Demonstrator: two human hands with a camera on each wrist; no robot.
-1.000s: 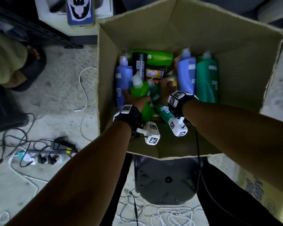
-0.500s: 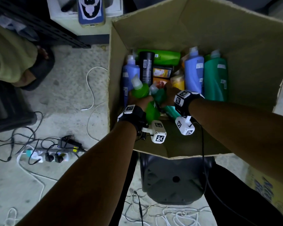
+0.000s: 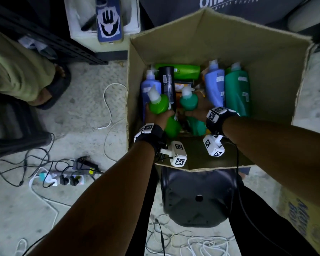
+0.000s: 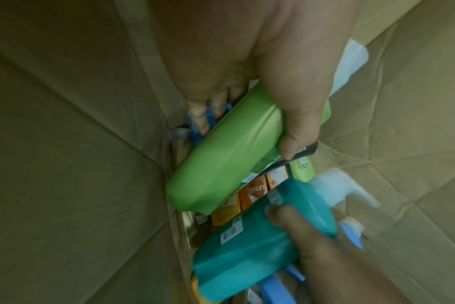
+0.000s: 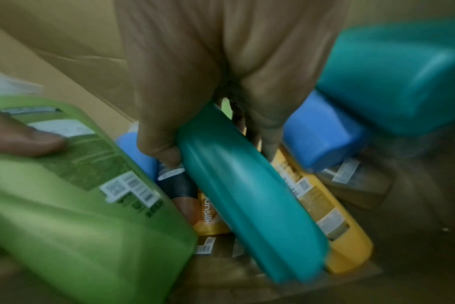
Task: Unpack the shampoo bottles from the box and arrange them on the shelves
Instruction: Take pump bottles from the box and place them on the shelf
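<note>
Both hands are down inside the open cardboard box (image 3: pixel 277 74). My left hand (image 3: pixel 158 116) grips a light green shampoo bottle (image 3: pixel 160 105) (image 4: pixel 229 158) (image 5: pixel 73 216) with a white cap, tilted up. My right hand (image 3: pixel 198 109) grips a teal bottle (image 3: pixel 189 100) (image 5: pixel 249 197) (image 4: pixel 260 242) with a white cap beside it. Lower in the box lie two blue pump bottles (image 3: pixel 214 85), a large dark green bottle (image 3: pixel 236 91), a black bottle (image 3: pixel 167 84), a lying green bottle (image 3: pixel 185 71) and orange-yellow bottles (image 5: pixel 325 207).
The box rests on a black stool (image 3: pixel 198 196). A power strip (image 3: pixel 61 179) and loose cables (image 3: pixel 107 106) lie on the concrete floor at the left. Another person's foot in a sandal (image 3: pixel 52 89) is at far left. A dark rack (image 3: pixel 50 45) and a white box (image 3: pixel 103 19) stand behind.
Both hands have lifted their bottles up out of the pile, and the teal bottle's white cap now stands clear. The head view has shifted right.
</note>
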